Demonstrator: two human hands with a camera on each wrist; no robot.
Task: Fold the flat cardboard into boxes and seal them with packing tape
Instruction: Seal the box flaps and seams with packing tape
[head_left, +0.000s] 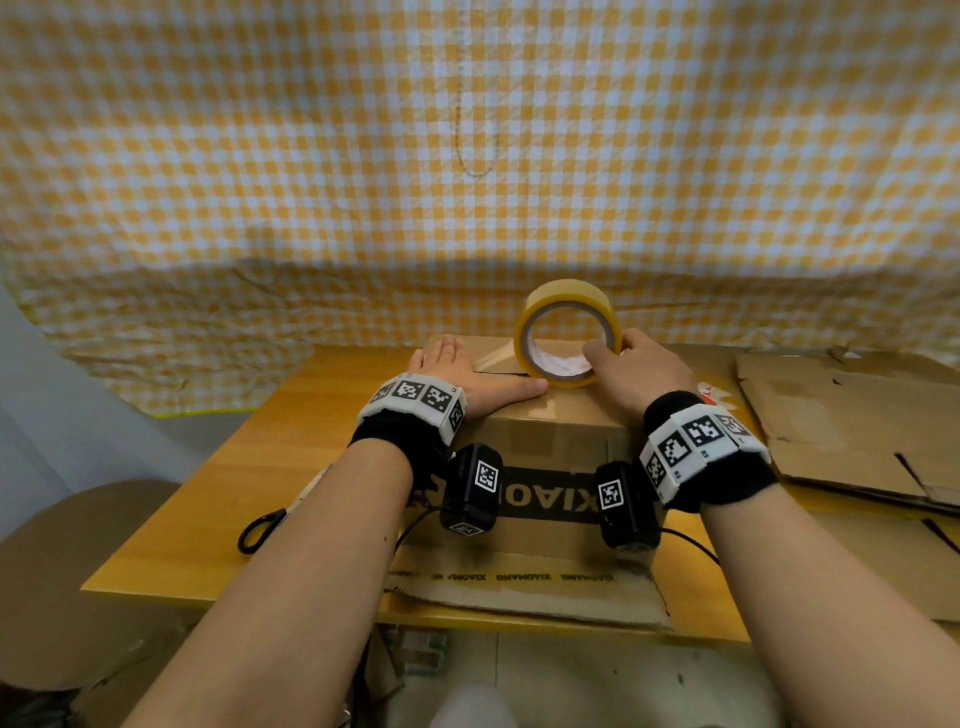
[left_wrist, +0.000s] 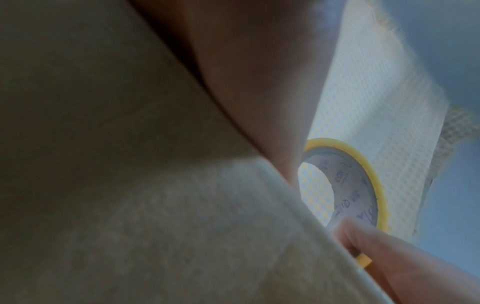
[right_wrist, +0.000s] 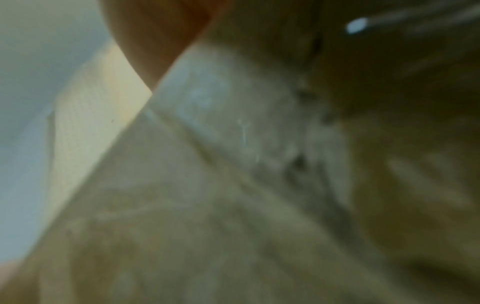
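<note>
Your right hand grips the tape roll, standing on edge atop the box at frame centre. Your left hand lies flat beside it. The seam runs away from you toward the top of the frame, so that looks like your pull direction.

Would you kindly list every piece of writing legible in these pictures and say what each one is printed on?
"XIAO", upside down, partly hidden by the wrists: front of the folded brown cardboard box.
"XIAOMANG", upside down, repeated small: flat brown cardboard sheet under the box.
Print inside the yellow packing tape roll: too blurred to read.
Tiny codes on the white wristband tags: too small.
</note>
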